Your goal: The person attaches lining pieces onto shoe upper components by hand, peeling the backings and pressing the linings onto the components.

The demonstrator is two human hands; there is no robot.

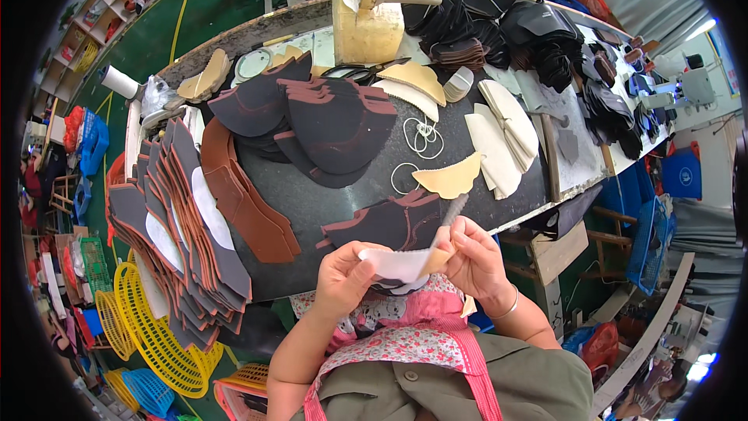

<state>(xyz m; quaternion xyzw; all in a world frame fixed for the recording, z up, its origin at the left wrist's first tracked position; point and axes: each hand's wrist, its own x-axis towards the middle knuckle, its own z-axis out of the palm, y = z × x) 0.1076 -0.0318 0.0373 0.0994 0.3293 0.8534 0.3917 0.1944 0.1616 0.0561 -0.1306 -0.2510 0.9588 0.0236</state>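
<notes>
Low in front of me, my left hand (343, 277) pinches one end of a white curved piece (393, 263) between thumb and fingers. At its other end, my right hand (477, 265) closes round a grey stick-like tool (455, 209), whose exact kind I cannot make out. A tan edge (435, 263) shows beside the right fingertips, touching the white piece. Just beyond the hands lie dark shoe-upper pieces (389, 222) with reddish-brown edges. A tan scalloped piece (452, 178) rests on the black tabletop (319, 206), near a loop of white cord (423, 138).
Stacked dark uppers (327, 117) and brown leather pieces (241, 195) cover the left of the table, with grey pieces (171, 226) overhanging its edge. White pieces (502, 140) lie right. A yellow block (366, 31) with a cone stands behind. Yellow baskets (156, 331) sit lower left.
</notes>
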